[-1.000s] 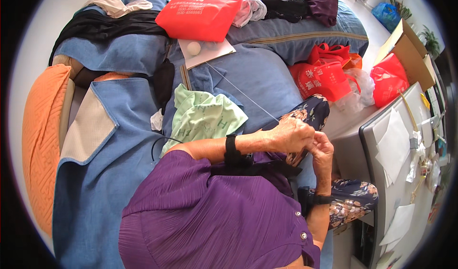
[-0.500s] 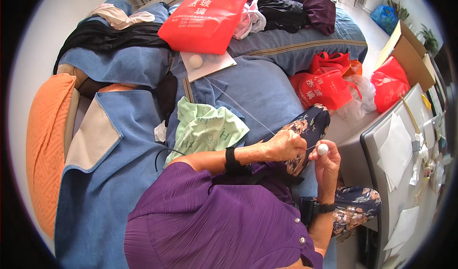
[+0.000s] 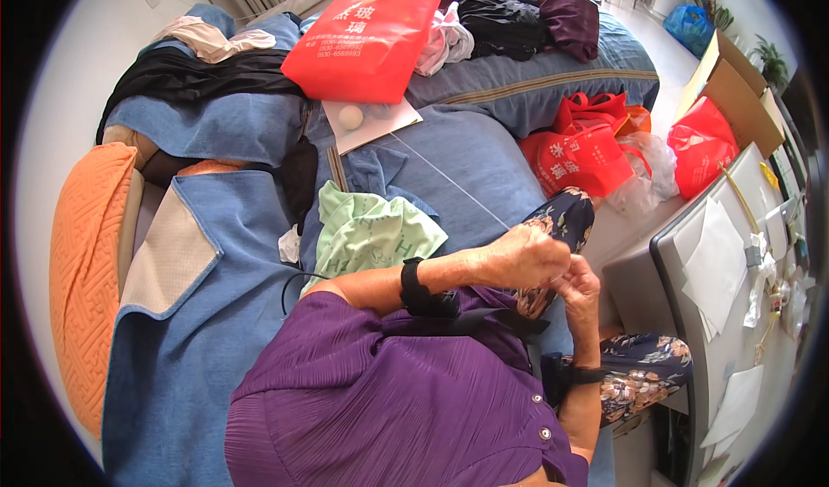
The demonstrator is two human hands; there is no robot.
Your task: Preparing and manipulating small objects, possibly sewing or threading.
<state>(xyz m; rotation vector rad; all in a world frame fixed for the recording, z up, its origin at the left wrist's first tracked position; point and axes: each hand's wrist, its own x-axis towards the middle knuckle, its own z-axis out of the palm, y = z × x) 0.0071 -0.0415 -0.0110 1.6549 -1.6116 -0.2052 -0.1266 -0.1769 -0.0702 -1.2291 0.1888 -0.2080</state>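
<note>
My left hand is closed, gripping a white thread. The thread runs taut from the hand up to a pale card on the blue-covered seat. On that card lies a round white ball. My right hand is right beside the left, fingers bent and pinched together, almost touching it. Half a second ago a small white ball showed in its fingers; now the fingers hide it. Below and left of the hands lies a crumpled light green printed cloth.
A red bag leans over the card. More red bags and a clear plastic bag sit right of the seat. At the right, a grey table holds papers and small items. An orange cushion is at far left.
My hands have come together, the left moving slightly right toward the right one. The right hand has turned and its fingers have closed in, so its white ball is out of sight.
</note>
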